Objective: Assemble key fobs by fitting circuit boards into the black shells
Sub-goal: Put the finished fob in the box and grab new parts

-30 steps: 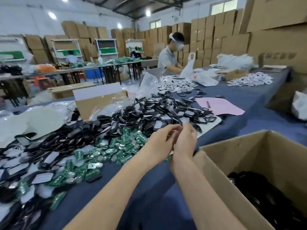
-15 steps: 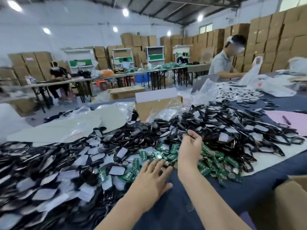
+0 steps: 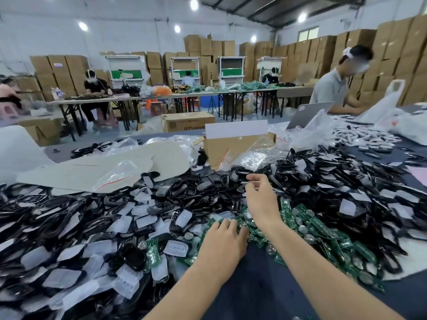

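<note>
While both hands are picking parts, the table (image 3: pixel 261 285) offers bare cloth only nearer than the circuit boards (image 3: pixel 307 222), likely the one free spot for fitting; its edge is out of view. Heaped black shells (image 3: pixel 189 195) crowd left, right and beyond the boards. The left hand (image 3: pixel 221 241) rests on the boards, fingers straight. Just beyond the boards, the right hand (image 3: pixel 261 199) pinches one shell (image 3: pixel 245 181) with narrow, curled fingers. Next: grasp a board, seat it squarely.

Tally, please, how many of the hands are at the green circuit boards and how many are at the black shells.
Touching the green circuit boards: 1, the left hand
Pinching a black shell: 1, the right hand
Total: 2
</note>
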A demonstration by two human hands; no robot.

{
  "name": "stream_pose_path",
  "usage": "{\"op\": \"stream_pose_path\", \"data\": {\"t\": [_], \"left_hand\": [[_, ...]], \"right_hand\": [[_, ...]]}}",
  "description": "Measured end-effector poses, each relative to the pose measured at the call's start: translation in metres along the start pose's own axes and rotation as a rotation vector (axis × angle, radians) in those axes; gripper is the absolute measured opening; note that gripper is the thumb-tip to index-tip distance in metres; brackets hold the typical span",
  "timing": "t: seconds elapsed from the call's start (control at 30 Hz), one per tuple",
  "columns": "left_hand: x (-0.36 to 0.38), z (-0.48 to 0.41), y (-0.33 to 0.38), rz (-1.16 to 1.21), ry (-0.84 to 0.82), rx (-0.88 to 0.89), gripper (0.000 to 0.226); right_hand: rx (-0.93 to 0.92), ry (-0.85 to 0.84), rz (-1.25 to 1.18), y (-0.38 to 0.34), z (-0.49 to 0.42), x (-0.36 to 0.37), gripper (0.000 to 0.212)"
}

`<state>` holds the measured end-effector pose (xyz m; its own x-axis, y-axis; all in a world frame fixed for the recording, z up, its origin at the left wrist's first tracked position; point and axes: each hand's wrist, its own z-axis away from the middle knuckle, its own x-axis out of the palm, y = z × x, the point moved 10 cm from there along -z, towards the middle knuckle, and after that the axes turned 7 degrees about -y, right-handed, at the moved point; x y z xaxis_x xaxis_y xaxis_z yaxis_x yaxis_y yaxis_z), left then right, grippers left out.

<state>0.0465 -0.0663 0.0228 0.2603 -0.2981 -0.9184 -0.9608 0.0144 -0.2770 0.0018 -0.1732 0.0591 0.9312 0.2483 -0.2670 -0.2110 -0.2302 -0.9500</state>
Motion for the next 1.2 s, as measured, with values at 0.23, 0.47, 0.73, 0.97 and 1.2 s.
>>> {"op": "stream_pose_path", "data": {"t": [0.23,0.47,0.73,0.97,1.2], "left_hand": [[-0.005,0.006,-0.053,0.295,-0.049,-0.152,0.02],[0.009,0.043,-0.126,1.0,0.069,-0.471,0.029],[0.018,0.074,-0.138,1.289,0.225,-0.553,0.031],[0.019,0.086,-0.154,1.394,0.291,-0.642,0.013],[0.024,0.091,-0.156,1.427,0.299,-0.67,0.014]], "right_hand": [[0.008,-0.268,0.822,0.014,-0.041,0.051,0.04],[0.09,-0.397,1.046,0.045,-0.045,0.078,0.048],[-0.207,-0.108,0.696,0.004,-0.02,0.063,0.027],[0.124,-0.28,-0.508,0.024,0.031,0.099,0.022],[0.183,-0.336,-0.815,0.023,0.045,0.117,0.018]]}}
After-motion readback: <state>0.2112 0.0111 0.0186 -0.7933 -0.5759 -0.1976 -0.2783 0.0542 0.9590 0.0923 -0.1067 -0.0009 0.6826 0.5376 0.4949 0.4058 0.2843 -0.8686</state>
